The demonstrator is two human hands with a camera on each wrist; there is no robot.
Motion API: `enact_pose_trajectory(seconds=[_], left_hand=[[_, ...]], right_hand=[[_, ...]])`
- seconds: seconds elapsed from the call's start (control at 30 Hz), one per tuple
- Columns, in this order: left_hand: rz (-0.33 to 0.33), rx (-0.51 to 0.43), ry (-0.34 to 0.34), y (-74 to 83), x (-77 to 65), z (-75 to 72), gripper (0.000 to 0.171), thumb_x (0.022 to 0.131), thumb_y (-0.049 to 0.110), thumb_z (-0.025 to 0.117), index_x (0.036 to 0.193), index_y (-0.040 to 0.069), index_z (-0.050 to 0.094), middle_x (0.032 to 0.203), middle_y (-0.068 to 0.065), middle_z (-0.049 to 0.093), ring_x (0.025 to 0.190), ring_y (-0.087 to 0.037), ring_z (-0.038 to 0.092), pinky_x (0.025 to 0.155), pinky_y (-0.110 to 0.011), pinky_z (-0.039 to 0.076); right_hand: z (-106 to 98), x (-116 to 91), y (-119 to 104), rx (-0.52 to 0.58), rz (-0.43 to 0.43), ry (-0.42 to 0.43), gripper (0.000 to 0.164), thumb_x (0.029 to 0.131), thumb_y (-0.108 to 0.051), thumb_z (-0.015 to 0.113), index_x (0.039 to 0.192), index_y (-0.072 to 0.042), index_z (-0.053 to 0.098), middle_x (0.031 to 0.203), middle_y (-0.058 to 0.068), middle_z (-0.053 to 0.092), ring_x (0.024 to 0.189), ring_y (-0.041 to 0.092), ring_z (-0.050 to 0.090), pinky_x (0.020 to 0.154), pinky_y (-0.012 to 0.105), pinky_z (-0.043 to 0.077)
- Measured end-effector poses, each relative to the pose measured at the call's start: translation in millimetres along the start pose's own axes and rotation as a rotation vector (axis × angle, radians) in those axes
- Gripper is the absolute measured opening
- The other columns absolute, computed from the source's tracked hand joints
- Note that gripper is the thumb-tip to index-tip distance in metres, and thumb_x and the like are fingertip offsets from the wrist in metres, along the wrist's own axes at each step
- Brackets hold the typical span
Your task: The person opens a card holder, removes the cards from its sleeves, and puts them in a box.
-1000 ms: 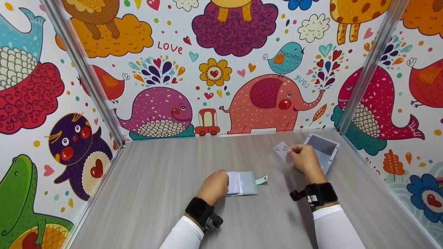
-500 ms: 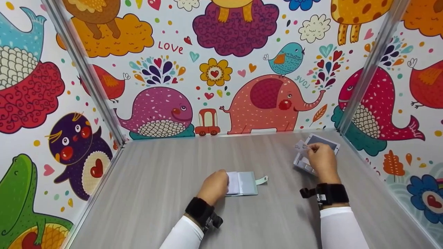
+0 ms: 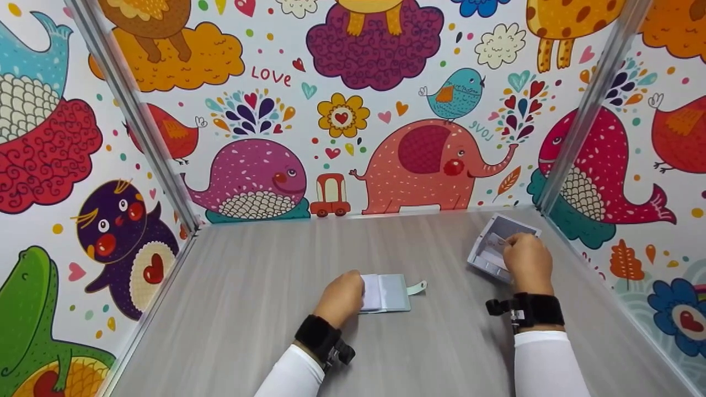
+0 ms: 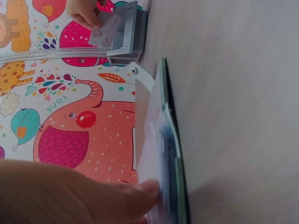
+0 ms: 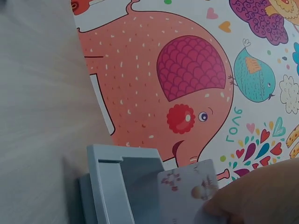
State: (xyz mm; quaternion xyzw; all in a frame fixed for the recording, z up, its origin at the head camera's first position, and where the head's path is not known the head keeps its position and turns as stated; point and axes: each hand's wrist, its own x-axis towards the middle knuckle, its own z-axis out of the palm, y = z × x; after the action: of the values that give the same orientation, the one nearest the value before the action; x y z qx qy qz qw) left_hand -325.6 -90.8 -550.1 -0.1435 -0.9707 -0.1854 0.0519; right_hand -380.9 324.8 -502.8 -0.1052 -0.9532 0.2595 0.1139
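In the head view, a small pale green card holder (image 3: 395,293) lies spread on the table, clear sleeves showing, its snap strap (image 3: 417,287) sticking out to the right. My left hand (image 3: 341,296) grips its left side; the left wrist view has the thumb (image 4: 148,190) pressed on the sleeves, the other fingers mostly hidden. At the back right, my right hand (image 3: 528,262) pinches a pale card printed with small pictures (image 5: 180,186) by one edge. That card dips into the opening of a grey open-topped box (image 5: 108,186), partly below its rim.
The grey wood-grain table (image 3: 265,275) runs back to walls printed with cartoon animals (image 3: 419,165). Metal corner posts (image 3: 132,110) stand at the left and right. The box sits close to the right-hand back corner.
My right hand has moved right with the card, from left of the grey box to over and into its opening. My left hand and the card holder have stayed put.
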Motion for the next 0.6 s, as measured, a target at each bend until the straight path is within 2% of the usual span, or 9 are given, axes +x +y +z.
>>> enact_pose_trajectory(seconds=[0.13, 0.23, 0.47, 0.5, 0.53, 0.6], left_hand=[[0.008, -0.011, 0.013, -1.6, 0.0, 0.6, 0.016, 0.084, -0.008, 0.076, 0.077, 0.006, 0.072, 0.082, -0.007, 0.073, 0.069, -0.018, 0.053, 0.067, -0.039, 0.055], [0.014, -0.011, 0.023, -0.9, -1.6, -1.3, 0.017, 0.084, -0.007, 0.076, 0.077, 0.007, 0.07, 0.082, -0.007, 0.073, 0.069, -0.019, 0.054, 0.068, -0.04, 0.057], [0.021, -0.023, 0.017, -0.9, -1.7, -2.2, 0.017, 0.083, -0.007, 0.078, 0.077, 0.007, 0.069, 0.08, -0.007, 0.07, 0.069, -0.019, 0.055, 0.067, -0.04, 0.056], [0.027, -0.029, 0.027, -9.3, 3.6, 9.3, 0.019, 0.082, -0.005, 0.079, 0.076, 0.009, 0.068, 0.079, -0.004, 0.068, 0.068, -0.017, 0.054, 0.066, -0.039, 0.055], [0.029, -0.031, 0.026, -10.9, 4.8, 11.4, 0.017, 0.083, -0.005, 0.079, 0.077, 0.008, 0.069, 0.08, -0.005, 0.069, 0.069, -0.018, 0.055, 0.067, -0.04, 0.056], [0.047, -0.034, 0.055, -29.4, 17.3, 37.3, 0.02, 0.081, -0.003, 0.08, 0.076, 0.012, 0.068, 0.079, 0.0, 0.067, 0.068, -0.015, 0.054, 0.065, -0.04, 0.056]], right_hand=[[1.6, -0.5, 1.1, -0.051, -0.042, -0.038, 0.027, 0.099, -0.009, 0.066, 0.114, 0.006, 0.083, 0.121, 0.034, 0.079, 0.106, 0.054, 0.074, 0.094, 0.069, 0.056], [3.6, -0.4, 0.6, -0.081, -0.071, -0.068, 0.024, 0.097, -0.008, 0.069, 0.11, 0.006, 0.084, 0.117, 0.033, 0.08, 0.103, 0.053, 0.075, 0.093, 0.068, 0.057], [10.6, 1.4, -0.4, -0.128, -0.059, -0.148, 0.022, 0.096, -0.007, 0.069, 0.107, 0.003, 0.086, 0.115, 0.03, 0.082, 0.093, 0.044, 0.075, 0.086, 0.063, 0.06], [12.2, 1.2, -0.4, -0.139, -0.068, -0.139, 0.022, 0.096, -0.006, 0.068, 0.104, 0.005, 0.085, 0.113, 0.031, 0.081, 0.092, 0.045, 0.075, 0.086, 0.064, 0.059], [13.6, 0.9, -0.5, -0.149, -0.079, -0.129, 0.022, 0.095, -0.006, 0.066, 0.099, 0.006, 0.084, 0.111, 0.032, 0.081, 0.091, 0.045, 0.074, 0.085, 0.064, 0.059], [16.2, 0.1, -0.6, -0.168, -0.098, -0.114, 0.022, 0.093, -0.005, 0.065, 0.094, 0.008, 0.082, 0.107, 0.035, 0.079, 0.087, 0.045, 0.072, 0.084, 0.065, 0.058]])
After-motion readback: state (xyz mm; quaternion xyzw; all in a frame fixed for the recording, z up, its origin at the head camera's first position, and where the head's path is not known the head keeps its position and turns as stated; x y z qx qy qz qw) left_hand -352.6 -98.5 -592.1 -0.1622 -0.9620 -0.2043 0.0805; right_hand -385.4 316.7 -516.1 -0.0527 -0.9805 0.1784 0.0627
